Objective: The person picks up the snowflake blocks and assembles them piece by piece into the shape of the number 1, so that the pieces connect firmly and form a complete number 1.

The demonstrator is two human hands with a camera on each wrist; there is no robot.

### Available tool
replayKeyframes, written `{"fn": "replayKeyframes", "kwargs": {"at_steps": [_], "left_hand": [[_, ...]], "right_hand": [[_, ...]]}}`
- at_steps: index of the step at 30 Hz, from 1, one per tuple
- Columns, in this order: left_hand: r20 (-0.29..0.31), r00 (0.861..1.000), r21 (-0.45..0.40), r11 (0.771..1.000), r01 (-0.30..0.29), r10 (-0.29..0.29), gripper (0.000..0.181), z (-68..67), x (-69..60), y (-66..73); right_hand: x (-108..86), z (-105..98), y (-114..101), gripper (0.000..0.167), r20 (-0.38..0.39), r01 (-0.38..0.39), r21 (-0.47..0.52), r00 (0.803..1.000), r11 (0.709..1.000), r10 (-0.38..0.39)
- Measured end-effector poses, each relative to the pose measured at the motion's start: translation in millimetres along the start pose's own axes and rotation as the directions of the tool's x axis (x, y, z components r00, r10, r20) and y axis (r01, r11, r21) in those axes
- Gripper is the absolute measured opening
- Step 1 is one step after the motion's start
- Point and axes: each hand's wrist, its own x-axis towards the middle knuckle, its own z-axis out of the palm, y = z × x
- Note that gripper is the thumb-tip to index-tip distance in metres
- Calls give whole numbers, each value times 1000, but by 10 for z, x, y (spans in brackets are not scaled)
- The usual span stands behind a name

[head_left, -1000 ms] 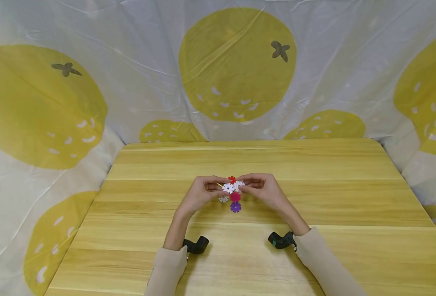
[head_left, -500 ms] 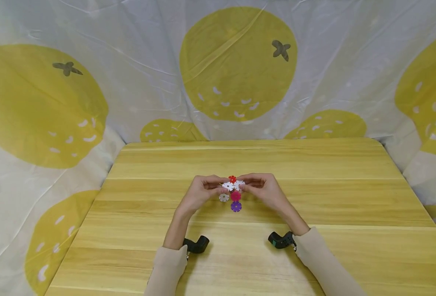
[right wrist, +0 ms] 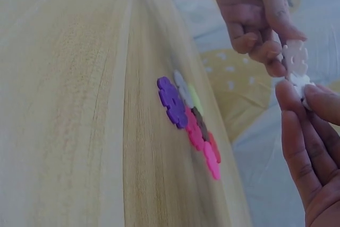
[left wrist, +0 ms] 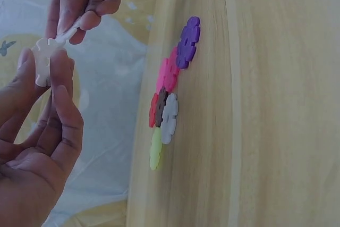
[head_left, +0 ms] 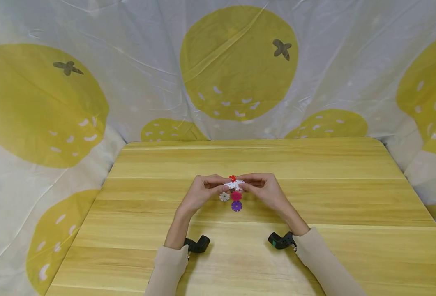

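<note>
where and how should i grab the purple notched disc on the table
Probably best to pinch the purple notched disc by its left and right edges, coming down from the person's side. It lies flat on the wooden table, thin and notched, so a rim pinch should suit; the magenta disc lies close beyond its far edge, while its near edge faces bare wood.

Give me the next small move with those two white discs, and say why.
Probably press the left white disc firmly into the right white disc: the left hand pinches one, the right hand the other, and their notched edges meet at an angle. Whether they are locked is hard to tell.
</note>
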Motion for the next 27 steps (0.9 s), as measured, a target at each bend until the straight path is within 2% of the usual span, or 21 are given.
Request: {"fn": "replayKeyframes", "kwargs": {"at_steps": [6,13,20,27], "left_hand": [[10,1000,15,1000,3,-4,21,8,-1,10],[31,999,-24,1000,11,-10,23,38,23,-11],[27,1000,-55,998,3,-1,23,24,22,-25],[50,998,-48,998,51,-48,27,-13,8,-14]], "right_hand": [[-7,23,-7,25,-14,6,10,1000,1000,-6],[-23,40,-40,22,-41,-3,-13,999,1000,3],[-14,38,-22,23,-30,-25,15,999,1000,25],[1,30,-32,24,-16,-23,7,1000,1000,23]]}}
